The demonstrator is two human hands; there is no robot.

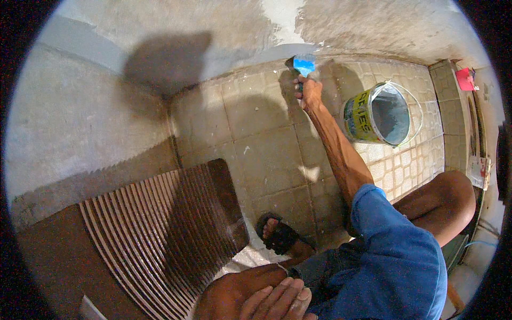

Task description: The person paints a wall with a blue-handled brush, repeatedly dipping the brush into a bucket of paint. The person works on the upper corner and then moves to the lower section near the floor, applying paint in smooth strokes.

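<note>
My right hand (310, 90) grips a flat hand tool (304, 65) with a blue, fan-shaped head; whether it is a brush or a putty knife cannot be told. Its wide edge is at the foot of the wall (240, 36), by the floor joint. This wall has brownish, worn-looking areas, a whitish patch and a smooth grey band along its base. A plastic bucket (362, 116) with a wire handle stands to the right of my right forearm, its inside smeared grey. At the bottom, my left hand (280, 298) rests over my bent knee with nothing visible in it.
A dark brown slatted panel (160, 236) fills the lower left, beside the left wall (88, 108). My sandalled foot (280, 236) is on the tiled floor (268, 160). Along the right side runs a ledge (452, 116) with a pink item (466, 79) above it.
</note>
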